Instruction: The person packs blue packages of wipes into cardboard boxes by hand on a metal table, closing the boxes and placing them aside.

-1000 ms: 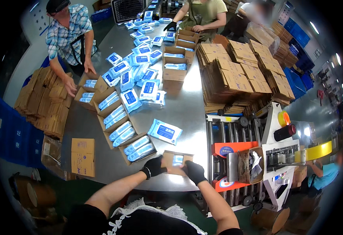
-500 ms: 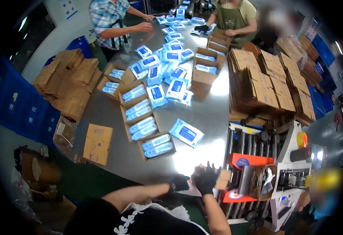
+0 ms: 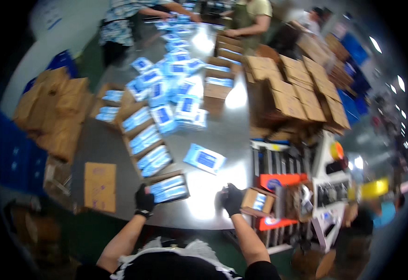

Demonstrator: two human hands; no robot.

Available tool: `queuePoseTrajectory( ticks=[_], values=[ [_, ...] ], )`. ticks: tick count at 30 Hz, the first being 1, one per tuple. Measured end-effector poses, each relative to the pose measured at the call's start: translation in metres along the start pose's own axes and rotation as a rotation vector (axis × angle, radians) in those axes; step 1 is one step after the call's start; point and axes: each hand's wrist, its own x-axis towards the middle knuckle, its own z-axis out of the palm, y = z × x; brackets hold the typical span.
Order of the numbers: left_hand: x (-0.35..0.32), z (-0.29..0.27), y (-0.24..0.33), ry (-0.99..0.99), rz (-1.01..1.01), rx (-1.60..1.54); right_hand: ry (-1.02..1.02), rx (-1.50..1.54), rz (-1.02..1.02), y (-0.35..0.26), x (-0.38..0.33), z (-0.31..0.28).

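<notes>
My black-gloved left hand (image 3: 144, 200) is at the near left corner of an open cardboard box (image 3: 188, 190) holding blue-and-white wipe packs (image 3: 169, 187). The hand appears to touch the box wall, but blur hides how its fingers close. Over the table's near right edge is my right hand (image 3: 232, 199), also gloved in black, its fingers loosely apart with nothing visible in them. Just right of it, a small open carton (image 3: 249, 199) with light-blue packs inside sits at the machine's rollers. One loose wipe pack (image 3: 205, 158) lies flat between and beyond my hands.
Several filled boxes (image 3: 133, 108) line the table's left side beside a heap of wipe packs (image 3: 166, 84). A folded carton (image 3: 100, 186) lies at the left edge. Flattened cartons (image 3: 288, 98) are stacked right, behind the roller machine (image 3: 283, 179). Two people work at the far end.
My left hand has moved from near my right hand leftward to the filled box. My right hand's spread fingers have drawn in. The view has turned right, and the small carton's packs now show.
</notes>
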Motion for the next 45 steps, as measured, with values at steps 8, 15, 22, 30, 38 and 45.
queuePoseTrajectory(
  ticks=[8,15,22,30,38,45],
  values=[
    [0.008,-0.032,0.032,-0.188,-0.022,0.078,0.306,-0.428,0.205,0.039,0.010,-0.116],
    [0.012,-0.032,0.026,-0.145,0.128,0.070,0.402,0.270,0.366,0.059,-0.023,-0.095],
    [0.016,-0.029,0.023,-0.169,0.179,0.143,0.286,-0.279,0.199,0.081,-0.019,-0.083],
    [0.011,-0.025,0.025,-0.121,0.142,0.158,0.171,-0.419,0.375,0.041,-0.085,-0.063],
    [0.013,-0.021,0.004,-0.134,0.120,0.098,0.000,-0.259,0.042,0.093,-0.051,-0.091],
    [0.023,-0.019,0.038,-0.343,-0.084,0.161,0.074,0.009,0.115,0.053,-0.037,-0.060]
  ],
)
